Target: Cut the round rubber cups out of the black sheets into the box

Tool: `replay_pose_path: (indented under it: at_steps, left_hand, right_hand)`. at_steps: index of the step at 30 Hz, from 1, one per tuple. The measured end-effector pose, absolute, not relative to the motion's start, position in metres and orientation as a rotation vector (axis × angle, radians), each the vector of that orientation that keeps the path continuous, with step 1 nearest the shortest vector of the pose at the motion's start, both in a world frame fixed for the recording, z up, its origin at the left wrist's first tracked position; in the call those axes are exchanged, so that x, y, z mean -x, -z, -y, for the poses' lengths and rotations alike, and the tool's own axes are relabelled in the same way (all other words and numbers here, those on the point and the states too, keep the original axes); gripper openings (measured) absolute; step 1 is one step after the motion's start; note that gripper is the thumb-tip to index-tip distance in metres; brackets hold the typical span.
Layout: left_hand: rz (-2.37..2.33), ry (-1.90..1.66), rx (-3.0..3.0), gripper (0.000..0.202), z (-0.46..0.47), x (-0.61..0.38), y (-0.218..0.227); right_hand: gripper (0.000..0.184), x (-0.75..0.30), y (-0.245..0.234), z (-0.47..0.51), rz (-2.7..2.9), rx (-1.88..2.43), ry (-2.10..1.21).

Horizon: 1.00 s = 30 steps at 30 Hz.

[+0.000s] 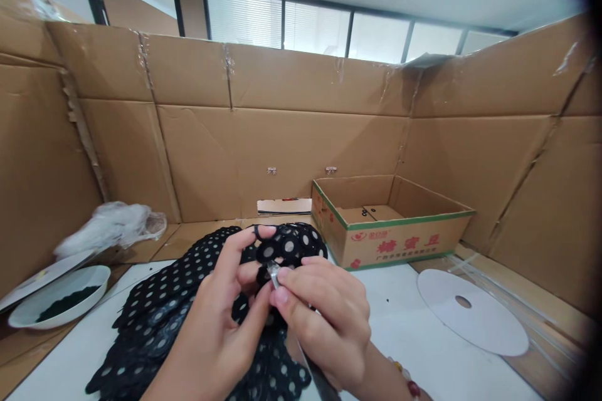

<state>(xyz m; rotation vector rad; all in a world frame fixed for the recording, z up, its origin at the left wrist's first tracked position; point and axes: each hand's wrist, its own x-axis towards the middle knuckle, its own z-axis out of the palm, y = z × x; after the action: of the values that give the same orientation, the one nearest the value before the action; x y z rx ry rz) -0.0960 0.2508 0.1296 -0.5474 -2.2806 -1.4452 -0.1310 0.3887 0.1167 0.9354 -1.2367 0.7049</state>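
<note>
Black fabric with white dots (174,288) lies bunched on the white tabletop, spreading from the centre to the lower left. My left hand (230,307) pinches a fold of it between thumb and fingers, and a small black band shows at the index fingertip. In my right hand (324,313) is a slim metal tool (273,270) that looks like tweezers. Its shiny tip meets the fabric beside my left thumb, while its long shaft runs down under my palm. My fingers partly hide what lies at the tip.
A cardboard box (409,244) with a green rim stands behind at right, small black rings inside. A white disc (470,313) lies at right. Left are a white bowl (94,282) of dark bits and a plastic bag (110,225). Cardboard walls (282,144) surround the table.
</note>
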Motion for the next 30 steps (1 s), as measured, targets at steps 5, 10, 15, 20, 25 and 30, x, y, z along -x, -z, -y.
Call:
replay_pose_path:
  at_steps: [5,10,15,20,25,30]
  left_hand:
    - [2.292,1.515,0.531,0.046,-0.251,0.101,-0.121]
    - [2.248,1.828,0.496,0.052,-0.257,0.105,-0.122]
    - [2.395,1.629,0.493,0.060,-0.260,0.099,-0.125]
    - [2.537,1.639,0.497,0.065,-0.260,0.097,-0.121]
    - [2.606,1.709,0.505,0.068,-0.250,0.111,-0.119]
    - [2.426,2.071,0.335,0.076,-0.241,0.123,-0.131]
  right_hand:
    - [0.018,0.142,-0.114,-0.386,1.211,-0.912,-0.696]
    - [0.012,0.148,-0.114,-0.392,1.267,-0.926,-0.711]
    - [0.016,0.152,-0.105,-0.398,1.254,-1.039,-0.907]
    - [0.018,0.152,-0.114,-0.406,1.276,-0.815,-1.301]
    - [0.013,0.181,-0.137,-0.453,1.221,-0.414,-1.494]
    - [0.023,0.247,-0.118,-0.512,1.560,-0.028,-1.006]
